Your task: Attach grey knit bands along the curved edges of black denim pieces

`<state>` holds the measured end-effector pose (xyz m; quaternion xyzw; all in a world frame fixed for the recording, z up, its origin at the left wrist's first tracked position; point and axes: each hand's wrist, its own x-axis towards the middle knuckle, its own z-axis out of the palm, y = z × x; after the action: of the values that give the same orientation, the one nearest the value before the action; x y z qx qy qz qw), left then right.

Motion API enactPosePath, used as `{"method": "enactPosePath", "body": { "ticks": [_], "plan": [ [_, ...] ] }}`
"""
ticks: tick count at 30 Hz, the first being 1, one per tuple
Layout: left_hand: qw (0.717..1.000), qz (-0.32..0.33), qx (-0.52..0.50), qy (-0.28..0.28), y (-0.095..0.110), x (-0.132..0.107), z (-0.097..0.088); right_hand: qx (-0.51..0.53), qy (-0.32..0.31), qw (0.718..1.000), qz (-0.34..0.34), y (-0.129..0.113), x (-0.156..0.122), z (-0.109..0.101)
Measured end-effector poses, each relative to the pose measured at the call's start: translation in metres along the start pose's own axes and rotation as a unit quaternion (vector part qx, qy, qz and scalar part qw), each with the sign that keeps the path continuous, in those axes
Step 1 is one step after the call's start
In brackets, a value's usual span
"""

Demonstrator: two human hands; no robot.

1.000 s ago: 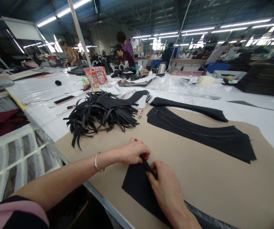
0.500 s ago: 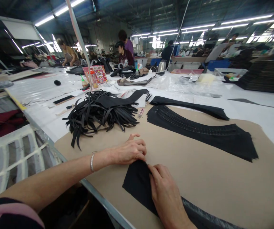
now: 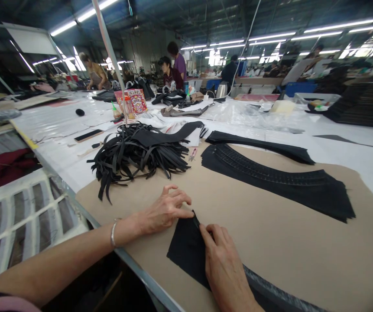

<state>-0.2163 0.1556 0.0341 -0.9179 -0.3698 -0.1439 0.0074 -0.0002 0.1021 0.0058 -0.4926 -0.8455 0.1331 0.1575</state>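
A black curved fabric piece (image 3: 186, 249) lies on the tan sheet, close to the table's near edge. At its far corner rests the thumb of my left hand (image 3: 168, 210); the other fingers are spread and raised above the sheet. My right hand (image 3: 223, 264) grips the piece's right edge with thumb and fingertips, where the edge looks folded over. That hand and its wrist cover part of the piece, which comes out again at the lower right as a narrow band with a greyish strip.
Beyond my hands lie a heap of black strips (image 3: 141, 151), small pink-handled thread snips (image 3: 192, 154) and stacked black curved pieces (image 3: 270, 177). A metal pole (image 3: 111, 56) rises from the table. A white slatted rack (image 3: 20, 221) stands left of the edge. Other people work in the background.
My left hand has drawn back to the left, its fingers lifting and spreading, so the piece's far corner shows. My right hand has stayed at the right edge.
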Motion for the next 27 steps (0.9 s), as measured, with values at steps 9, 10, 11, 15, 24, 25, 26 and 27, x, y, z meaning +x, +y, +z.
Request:
{"method": "enactPosePath", "body": {
  "ticks": [9, 10, 11, 15, 24, 25, 26, 27],
  "plan": [
    [0.999, -0.032, -0.026, -0.020, 0.024, -0.018, 0.011, 0.031, -0.018, 0.999, 0.026, 0.001, 0.007, 0.000],
    [0.999, -0.032, -0.026, -0.023, 0.024, -0.018, 0.010, 0.031, -0.021, 0.999, 0.026, 0.002, 0.008, -0.001],
    [0.999, -0.032, -0.026, -0.025, 0.025, -0.017, 0.009, 0.029, -0.024, 0.999, 0.023, 0.002, 0.008, -0.001],
    [0.998, -0.042, -0.024, -0.029, 0.027, -0.018, 0.007, 0.005, -0.030, 0.999, 0.014, 0.003, 0.009, -0.002],
    [0.998, -0.050, -0.010, -0.023, 0.029, -0.022, 0.009, -0.081, -0.044, 0.996, -0.012, -0.001, 0.014, -0.004],
    [0.998, -0.049, -0.009, -0.025, 0.029, -0.022, 0.009, -0.088, -0.042, 0.995, -0.015, -0.001, 0.014, -0.004],
    [0.998, -0.048, -0.009, -0.026, 0.029, -0.023, 0.008, -0.095, -0.040, 0.995, -0.018, -0.002, 0.015, -0.004],
    [0.999, -0.046, -0.009, -0.026, 0.029, -0.023, 0.008, -0.100, -0.038, 0.994, -0.021, -0.003, 0.016, -0.004]
  ]
}}
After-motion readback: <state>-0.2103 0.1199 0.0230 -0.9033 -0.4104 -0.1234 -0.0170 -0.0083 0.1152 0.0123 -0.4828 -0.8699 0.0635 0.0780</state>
